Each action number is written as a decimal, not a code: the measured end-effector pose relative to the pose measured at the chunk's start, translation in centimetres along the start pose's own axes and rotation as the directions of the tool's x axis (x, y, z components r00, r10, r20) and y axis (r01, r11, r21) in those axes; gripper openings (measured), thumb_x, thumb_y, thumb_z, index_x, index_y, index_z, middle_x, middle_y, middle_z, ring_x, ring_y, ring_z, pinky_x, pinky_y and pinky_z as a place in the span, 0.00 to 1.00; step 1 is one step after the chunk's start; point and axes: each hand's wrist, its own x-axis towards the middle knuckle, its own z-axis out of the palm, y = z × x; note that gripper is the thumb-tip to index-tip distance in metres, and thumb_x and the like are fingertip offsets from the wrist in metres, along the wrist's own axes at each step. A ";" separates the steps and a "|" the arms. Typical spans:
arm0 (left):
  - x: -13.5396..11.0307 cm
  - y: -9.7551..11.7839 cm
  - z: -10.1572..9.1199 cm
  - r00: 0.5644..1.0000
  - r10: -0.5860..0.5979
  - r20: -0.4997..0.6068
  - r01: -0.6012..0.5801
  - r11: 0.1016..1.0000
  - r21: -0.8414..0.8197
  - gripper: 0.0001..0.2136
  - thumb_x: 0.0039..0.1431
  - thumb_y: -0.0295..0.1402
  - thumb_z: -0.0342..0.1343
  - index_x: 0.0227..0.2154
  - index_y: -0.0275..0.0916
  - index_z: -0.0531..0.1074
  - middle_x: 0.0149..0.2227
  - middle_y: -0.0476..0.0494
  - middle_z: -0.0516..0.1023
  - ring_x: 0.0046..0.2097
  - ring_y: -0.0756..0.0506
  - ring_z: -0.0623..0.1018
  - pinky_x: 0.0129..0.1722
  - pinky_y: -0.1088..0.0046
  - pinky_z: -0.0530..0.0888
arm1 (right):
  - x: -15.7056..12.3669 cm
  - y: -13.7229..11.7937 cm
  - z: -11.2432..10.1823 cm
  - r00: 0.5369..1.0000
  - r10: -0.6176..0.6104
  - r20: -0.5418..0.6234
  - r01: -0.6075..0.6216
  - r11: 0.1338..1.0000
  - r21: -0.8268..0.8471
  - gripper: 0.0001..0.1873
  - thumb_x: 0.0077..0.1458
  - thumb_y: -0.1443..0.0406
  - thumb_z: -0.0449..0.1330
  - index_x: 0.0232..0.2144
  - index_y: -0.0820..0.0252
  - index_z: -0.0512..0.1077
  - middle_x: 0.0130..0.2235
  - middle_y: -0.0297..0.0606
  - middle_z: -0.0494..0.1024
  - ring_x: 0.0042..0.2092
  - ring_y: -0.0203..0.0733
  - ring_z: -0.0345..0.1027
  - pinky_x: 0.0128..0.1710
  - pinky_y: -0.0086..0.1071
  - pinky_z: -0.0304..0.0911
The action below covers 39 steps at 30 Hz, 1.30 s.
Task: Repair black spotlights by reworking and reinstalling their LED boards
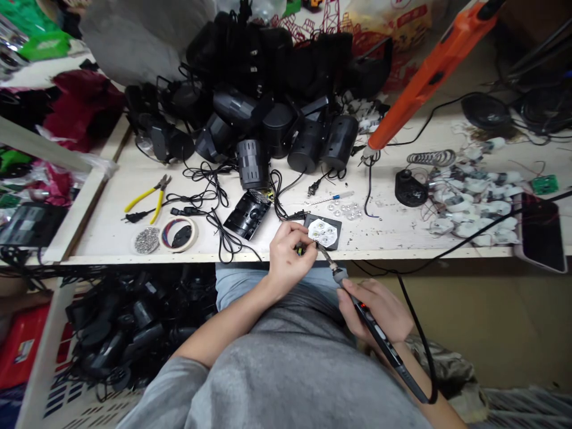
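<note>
My right hand (379,307) is closed around a soldering iron (378,333) with a dark handle and a small red light. Its tip reaches the near edge of a white LED lens board (322,233), which lies on a dark square plate (336,226) at the table's front edge. Beside the board, my left hand (292,253) is pinched closed. A small dark part with a yellow-green patch shows at its fingers, too small to name. Left of it lies an opened black lamp housing (247,215) with cables. Several small clear lenses (351,210) are scattered behind the board.
Yellow-handled pliers (149,199), a tape roll (178,234) and a dish of screws (146,240) lie left. Black lamp housings (250,110) crowd the back. An orange stick-like tool (429,77) slants overhead. At right are a soldering stand (411,187), white parts (478,199) and a phone (541,232).
</note>
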 end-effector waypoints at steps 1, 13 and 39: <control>0.0 0.0 0.0 1.000 0.000 -0.001 0.000 1.000 -0.003 0.05 0.53 0.23 0.61 0.26 0.40 0.75 0.36 0.45 0.77 0.39 0.46 0.78 0.37 0.69 0.76 | 0.0 0.0 -0.1 1.000 0.002 0.003 -0.002 1.000 0.000 0.12 0.56 0.72 0.64 0.44 0.58 0.74 0.25 0.32 0.78 0.24 0.36 0.71 0.24 0.28 0.70; 0.0 -0.1 0.1 1.000 0.018 -0.014 -0.019 1.000 -0.008 0.05 0.53 0.23 0.61 0.26 0.39 0.74 0.36 0.45 0.76 0.39 0.47 0.78 0.36 0.71 0.76 | 0.0 0.0 -0.8 0.999 -0.025 0.032 0.026 1.000 -0.018 0.08 0.58 0.72 0.63 0.41 0.61 0.73 0.25 0.32 0.74 0.25 0.34 0.69 0.26 0.27 0.70; -0.1 0.2 -0.7 0.993 -0.072 0.094 0.076 0.996 -0.046 0.05 0.53 0.24 0.62 0.26 0.39 0.78 0.37 0.45 0.77 0.40 0.47 0.79 0.40 0.70 0.77 | -0.2 0.0 -2.6 0.999 0.000 0.049 0.001 1.000 -0.026 0.11 0.58 0.71 0.61 0.45 0.59 0.73 0.26 0.33 0.76 0.25 0.35 0.72 0.25 0.26 0.70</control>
